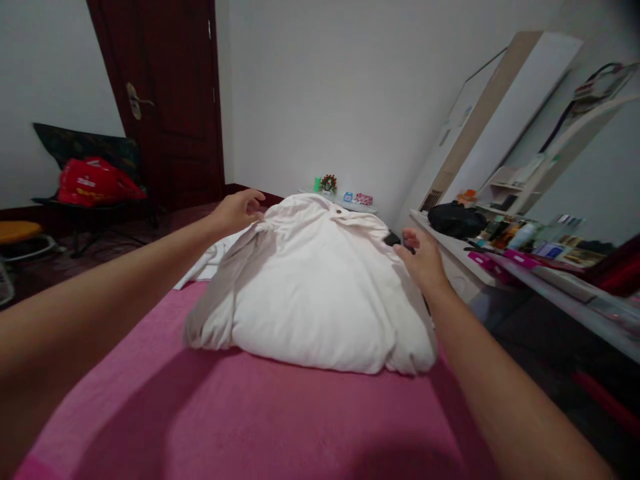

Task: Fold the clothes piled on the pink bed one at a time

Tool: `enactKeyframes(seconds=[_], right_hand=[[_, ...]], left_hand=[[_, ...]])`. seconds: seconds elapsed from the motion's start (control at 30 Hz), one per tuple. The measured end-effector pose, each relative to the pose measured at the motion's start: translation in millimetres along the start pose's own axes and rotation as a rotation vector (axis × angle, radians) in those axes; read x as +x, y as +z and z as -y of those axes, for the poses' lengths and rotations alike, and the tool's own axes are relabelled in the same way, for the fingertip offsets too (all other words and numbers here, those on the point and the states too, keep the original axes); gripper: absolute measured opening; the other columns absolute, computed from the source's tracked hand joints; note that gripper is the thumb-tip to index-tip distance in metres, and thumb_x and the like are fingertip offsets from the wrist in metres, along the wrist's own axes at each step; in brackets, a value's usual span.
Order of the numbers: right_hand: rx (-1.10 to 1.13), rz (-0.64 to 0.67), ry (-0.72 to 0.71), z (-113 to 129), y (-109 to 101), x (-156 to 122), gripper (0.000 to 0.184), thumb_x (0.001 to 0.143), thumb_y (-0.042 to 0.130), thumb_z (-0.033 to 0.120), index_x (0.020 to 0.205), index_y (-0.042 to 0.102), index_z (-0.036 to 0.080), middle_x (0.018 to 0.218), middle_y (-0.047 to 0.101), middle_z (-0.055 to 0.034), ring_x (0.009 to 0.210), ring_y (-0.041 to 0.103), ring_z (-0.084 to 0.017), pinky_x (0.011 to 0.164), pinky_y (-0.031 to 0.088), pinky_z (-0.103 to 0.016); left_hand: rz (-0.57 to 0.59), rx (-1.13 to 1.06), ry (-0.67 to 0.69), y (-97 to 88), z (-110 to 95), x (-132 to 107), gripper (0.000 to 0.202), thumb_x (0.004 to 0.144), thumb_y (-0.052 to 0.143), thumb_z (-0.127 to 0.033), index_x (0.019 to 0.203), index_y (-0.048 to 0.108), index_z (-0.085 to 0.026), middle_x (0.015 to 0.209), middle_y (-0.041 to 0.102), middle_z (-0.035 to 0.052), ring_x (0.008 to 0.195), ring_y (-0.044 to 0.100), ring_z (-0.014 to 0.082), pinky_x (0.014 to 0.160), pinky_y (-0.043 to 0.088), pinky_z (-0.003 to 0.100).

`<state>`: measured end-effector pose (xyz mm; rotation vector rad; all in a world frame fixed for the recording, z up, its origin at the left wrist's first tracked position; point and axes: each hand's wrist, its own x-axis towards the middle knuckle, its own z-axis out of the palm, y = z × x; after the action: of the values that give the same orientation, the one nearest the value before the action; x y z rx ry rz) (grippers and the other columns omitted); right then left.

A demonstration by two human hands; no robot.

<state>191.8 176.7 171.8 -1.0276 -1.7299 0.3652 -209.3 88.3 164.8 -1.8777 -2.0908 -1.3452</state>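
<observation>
A white hooded top (pixel 310 293) lies before me, its sleeves tucked in along both sides and its hood at the far end. A small dark button or snap shows near the hood. My left hand (pixel 241 207) is beside the garment's far left shoulder, fingers apart and lightly curved, with nothing visible in it. On the other side, my right hand (pixel 423 257) hovers by the right edge, fingers loosely bent and apart. A small black object (pixel 393 239) sits just past those right fingertips; its kind cannot be made out.
The garment rests on a pink cloth-covered surface (pixel 280 420). Another white cloth (pixel 213 260) lies behind it at left. A cluttered dresser (pixel 460 257) with a mirror stands at right. A red bag (pixel 95 183) is on a folding chair, near a dark red door (pixel 170 100).
</observation>
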Motion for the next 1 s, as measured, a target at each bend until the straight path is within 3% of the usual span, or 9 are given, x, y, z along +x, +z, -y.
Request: enactKeyframes(seconds=[0.1, 0.23, 0.37, 0.5, 0.63, 0.73, 0.83, 0.9, 1.0], right_hand=[[-0.102, 0.11, -0.12, -24.5, 25.6, -28.9, 0.032, 0.073, 0.058, 0.025, 0.104, 0.064, 0.021, 0.108, 0.063, -0.0085, 0.1, 0.059, -0.025, 0.092, 0.044, -0.044], [-0.142, 0.39, -0.126, -56.5, 36.3, -115.6, 0.023, 0.079, 0.052, 0.023, 0.097, 0.065, 0.019, 0.101, 0.064, -0.0073, 0.092, 0.061, -0.022, 0.083, 0.048, -0.036], [-0.178, 0.494, 0.049, -80.6, 35.4, -168.5, 0.022, 0.081, 0.05, 0.023, 0.098, 0.063, 0.019, 0.091, 0.065, -0.0052, 0.079, 0.062, -0.019, 0.074, 0.049, -0.032], [-0.198, 0.521, 0.135, -86.6, 37.6, -174.1, 0.039, 0.078, 0.057, 0.028, 0.116, 0.057, 0.02, 0.102, 0.065, -0.0051, 0.071, 0.061, -0.017, 0.069, 0.05, -0.031], [-0.323, 0.533, 0.07, -82.1, 47.4, -172.3, 0.065, 0.077, 0.062, 0.033, 0.137, 0.041, 0.024, 0.123, 0.058, -0.008, 0.082, 0.062, -0.021, 0.076, 0.049, -0.036], [-0.335, 0.521, -0.008, -80.9, 53.8, -175.0, 0.057, 0.082, 0.057, 0.031, 0.137, 0.044, 0.027, 0.126, 0.056, -0.0068, 0.102, 0.059, -0.025, 0.081, 0.048, -0.036], [-0.325, 0.544, -0.032, -81.4, 56.1, -177.2, 0.037, 0.085, 0.052, 0.029, 0.121, 0.058, 0.029, 0.115, 0.059, -0.0034, 0.092, 0.062, -0.021, 0.073, 0.049, -0.031], [-0.325, 0.542, -0.029, -81.4, 56.0, -177.8, 0.03, 0.086, 0.052, 0.028, 0.114, 0.062, 0.028, 0.111, 0.06, -0.0022, 0.083, 0.063, -0.018, 0.069, 0.048, -0.029], [-0.331, 0.52, -0.031, -80.8, 55.4, -178.2, 0.029, 0.085, 0.053, 0.028, 0.112, 0.063, 0.027, 0.11, 0.06, -0.0017, 0.081, 0.062, -0.017, 0.067, 0.047, -0.027]], left_hand=[[0.002, 0.15, 0.112, 27.1, 25.7, -6.3, 0.041, 0.076, 0.061, -0.027, 0.115, 0.06, -0.014, 0.113, 0.061, 0.0111, 0.101, 0.057, 0.0256, 0.094, 0.042, 0.038], [0.162, 0.11, 0.267, 62.4, 48.7, -77.7, 0.031, 0.083, 0.054, -0.029, 0.11, 0.062, -0.016, 0.112, 0.06, 0.0115, 0.104, 0.056, 0.0251, 0.094, 0.043, 0.038], [0.259, 0.129, 0.33, 65.8, 38.5, -149.5, 0.024, 0.091, 0.045, -0.028, 0.1, 0.065, -0.018, 0.102, 0.061, 0.0103, 0.094, 0.057, 0.0218, 0.084, 0.045, 0.032], [0.418, 0.157, 0.477, 58.5, 28.5, -187.0, 0.027, 0.09, 0.052, -0.034, 0.112, 0.062, -0.024, 0.112, 0.06, 0.0098, 0.102, 0.056, 0.0233, 0.088, 0.043, 0.034], [0.338, 0.296, 0.374, 54.4, 35.6, -192.9, 0.04, 0.087, 0.054, -0.033, 0.126, 0.054, -0.027, 0.128, 0.054, 0.0112, 0.112, 0.052, 0.0274, 0.091, 0.042, 0.039], [0.379, 0.394, 0.227, 45.9, 45.6, -180.3, 0.021, 0.085, 0.051, -0.028, 0.099, 0.065, -0.022, 0.101, 0.063, 0.0101, 0.091, 0.058, 0.0247, 0.076, 0.044, 0.033], [0.505, 0.484, 0.114, 33.2, 56.2, -159.6, 0.018, 0.082, 0.048, -0.024, 0.075, 0.064, -0.02, 0.077, 0.062, 0.0074, 0.074, 0.059, 0.0221, 0.067, 0.041, 0.03], [0.558, 0.541, 0.058, 26.4, 61.8, -146.3, 0.016, 0.08, 0.051, -0.027, 0.083, 0.065, -0.02, 0.077, 0.063, 0.0075, 0.075, 0.06, 0.0236, 0.068, 0.042, 0.031], [0.631, 0.621, 0.006, 24.5, 64.8, -135.7, 0.048, 0.071, 0.062, -0.036, 0.116, 0.059, -0.019, 0.091, 0.066, 0.011, 0.082, 0.062, 0.0287, 0.071, 0.045, 0.035]])
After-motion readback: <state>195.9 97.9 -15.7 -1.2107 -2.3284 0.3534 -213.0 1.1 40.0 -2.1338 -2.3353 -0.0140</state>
